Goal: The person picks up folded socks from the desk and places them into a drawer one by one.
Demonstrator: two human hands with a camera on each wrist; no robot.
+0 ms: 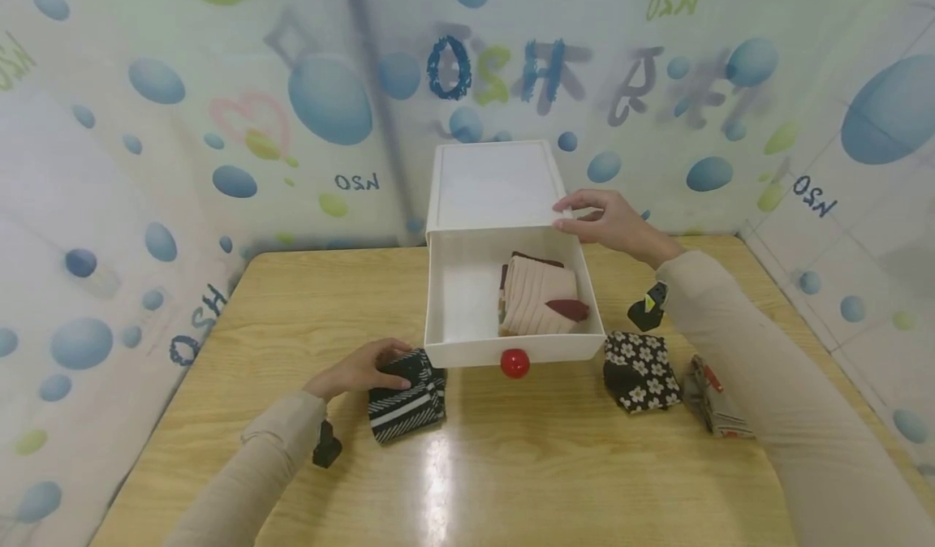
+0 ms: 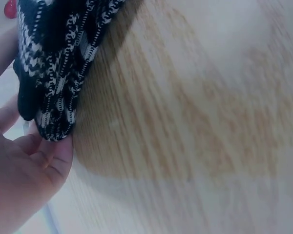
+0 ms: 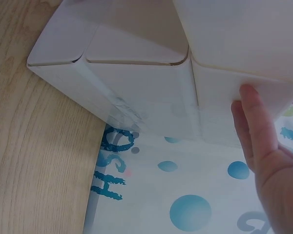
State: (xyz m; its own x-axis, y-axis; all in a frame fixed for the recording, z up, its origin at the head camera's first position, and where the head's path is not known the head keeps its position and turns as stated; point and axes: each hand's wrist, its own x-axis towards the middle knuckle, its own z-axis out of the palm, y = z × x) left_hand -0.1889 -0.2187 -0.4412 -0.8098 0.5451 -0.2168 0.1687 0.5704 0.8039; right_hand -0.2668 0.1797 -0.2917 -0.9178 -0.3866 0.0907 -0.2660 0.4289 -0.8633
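A white drawer box [image 1: 504, 186] has its drawer [image 1: 463, 287] pulled out toward me, with a red round knob [image 1: 514, 363] on the front. In the drawer's right half lies a folded pair of beige socks [image 1: 536, 295] with maroon patches. My left hand [image 1: 365, 366] grips a folded pair of black-and-white striped socks [image 1: 407, 405] left of the drawer; in the left wrist view, thumb and fingers pinch the bundle's end. At the box's upper right edge rests my right hand [image 1: 609, 221], its fingers [image 3: 259, 117] extended against the white side in the right wrist view.
Right of the drawer, a folded pair of black floral socks [image 1: 643, 371] lies on the wooden table [image 1: 329, 295]. Beside it are folded grey socks with red marks [image 1: 716, 401], partly covered by my right sleeve [image 1: 774, 385]. A patterned wall [image 1: 292, 182] stands behind the table.
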